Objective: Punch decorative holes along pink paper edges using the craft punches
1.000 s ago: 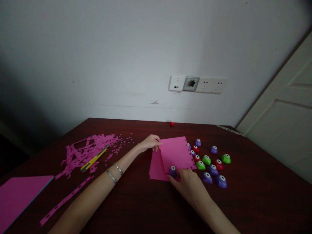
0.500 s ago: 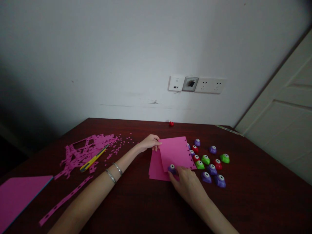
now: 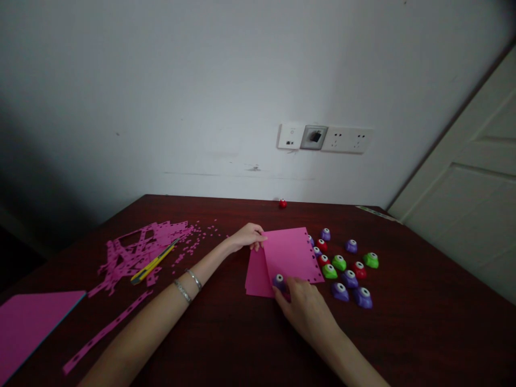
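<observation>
My left hand [image 3: 250, 236] pinches the upper left corner of a pink paper square [image 3: 288, 250], which has small holes along its right edge and part of its bottom edge. Beneath it lies another pink sheet [image 3: 257, 277], showing at the left and bottom. My right hand [image 3: 300, 301] is closed on a small purple punch [image 3: 279, 281] with a white round top, at the lower left part of the upper square. Several purple, red and green punches [image 3: 339, 262] stand close to the paper's right side.
Cut pink strips [image 3: 133, 258] and tiny scraps lie on the dark table [image 3: 226, 333] at left, with a yellow cutter [image 3: 153, 263] on them. A pink stack [image 3: 36, 322] is at the near left. A red punch [image 3: 282, 203] stands by the wall.
My right hand and the purple punch have shifted slightly left along the paper's lower edge. My left hand stays at the corner.
</observation>
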Available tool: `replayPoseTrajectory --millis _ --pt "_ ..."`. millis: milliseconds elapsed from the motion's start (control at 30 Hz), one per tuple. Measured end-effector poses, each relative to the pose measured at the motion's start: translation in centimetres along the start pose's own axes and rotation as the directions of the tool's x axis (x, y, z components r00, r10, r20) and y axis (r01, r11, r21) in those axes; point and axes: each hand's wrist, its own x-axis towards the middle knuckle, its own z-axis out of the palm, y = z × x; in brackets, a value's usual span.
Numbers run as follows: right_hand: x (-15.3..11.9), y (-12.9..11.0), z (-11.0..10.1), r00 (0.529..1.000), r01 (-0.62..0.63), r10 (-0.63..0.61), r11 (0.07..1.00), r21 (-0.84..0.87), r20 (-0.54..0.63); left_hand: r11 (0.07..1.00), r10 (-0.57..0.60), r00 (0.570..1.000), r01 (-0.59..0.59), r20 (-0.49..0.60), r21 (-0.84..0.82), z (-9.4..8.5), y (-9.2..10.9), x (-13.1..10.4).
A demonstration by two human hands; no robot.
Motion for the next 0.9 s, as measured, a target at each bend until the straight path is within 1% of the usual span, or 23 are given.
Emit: replayPoseTrajectory --millis 200,333,433,500,567,633,667,767,900 --pt "-0.1 -0.1 0.2 1.000 0.010 -0.010 1.000 -0.003 0.002 0.999 0.004 1.000 -0.004 -0.003 0.053 0.1 0.0 -0.2" --pt "-0.1 0.0 0.5 1.000 0.019 -0.019 1.000 0.005 -0.002 0.995 0.013 1.000 -0.015 0.018 0.096 0.0 -0.5 0.0" --pt "0.0 0.3 0.5 1.000 0.022 -0.023 0.999 0.026 0.016 0.988 0.020 0.999 -0.024 0.026 0.154 0.2 -0.9 0.2" --pt "0.2 0.7 0.3 0.999 0.012 -0.013 0.998 0.057 0.034 0.981 0.025 1.000 -0.025 0.002 0.191 0.3 -0.9 0.1" --pt "0.4 1.2 -0.1 0.998 -0.017 0.008 0.992 0.123 0.070 0.972 0.045 0.998 -0.033 -0.048 0.231 0.2 -0.6 -0.1" --pt "0.8 1.9 -0.7 0.993 -0.052 0.027 0.974 0.220 0.114 0.956 0.092 0.991 -0.060 -0.099 0.286 0.1 -0.2 -0.2" --pt "1.0 2.3 -1.1 0.991 -0.064 0.030 0.961 0.269 0.128 0.947 0.119 0.987 -0.080 -0.108 0.312 -0.1 0.0 -0.3" --pt "1.6 3.3 -2.0 0.988 -0.079 0.021 0.923 0.376 0.156 0.924 0.175 0.983 -0.143 -0.060 0.355 -0.4 1.0 -0.6" --pt "2.3 4.1 -2.2 0.968 -0.090 -0.035 0.876 0.474 0.248 0.900 0.170 0.985 -0.169 0.035 0.403 -0.3 2.2 -1.3"
